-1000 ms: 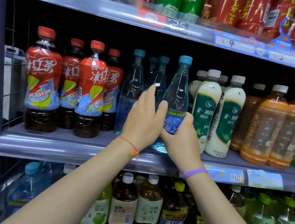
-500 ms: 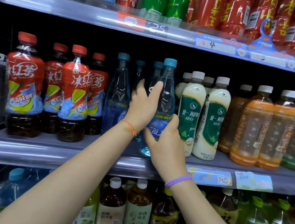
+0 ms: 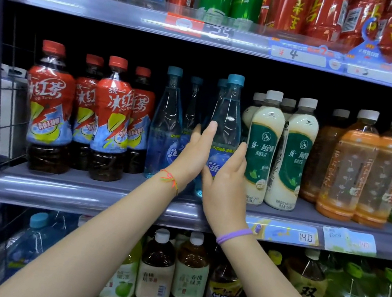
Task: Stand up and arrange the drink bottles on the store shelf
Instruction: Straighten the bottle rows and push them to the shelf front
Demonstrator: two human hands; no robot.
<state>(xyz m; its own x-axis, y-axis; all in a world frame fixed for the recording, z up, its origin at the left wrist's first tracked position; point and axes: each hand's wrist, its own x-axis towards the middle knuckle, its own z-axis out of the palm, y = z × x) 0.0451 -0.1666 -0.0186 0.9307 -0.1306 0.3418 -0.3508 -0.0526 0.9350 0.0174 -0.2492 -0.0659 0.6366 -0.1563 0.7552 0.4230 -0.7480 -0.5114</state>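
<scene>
Both hands, left hand point(image 3: 195, 153) and right hand point(image 3: 227, 180), fingers straight, flank the blue bottle point(image 3: 229, 117) upright at the shelf's point(image 3: 102, 200) centre; next, nudge it toward twelve o'clock, aligned.

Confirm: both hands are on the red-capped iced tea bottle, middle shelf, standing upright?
Wrong bottle. In the head view the left hand and right hand flank the clear blue-capped bottle, not a red-capped iced tea bottle. The rest holds: it stands upright on the middle shelf.
</scene>
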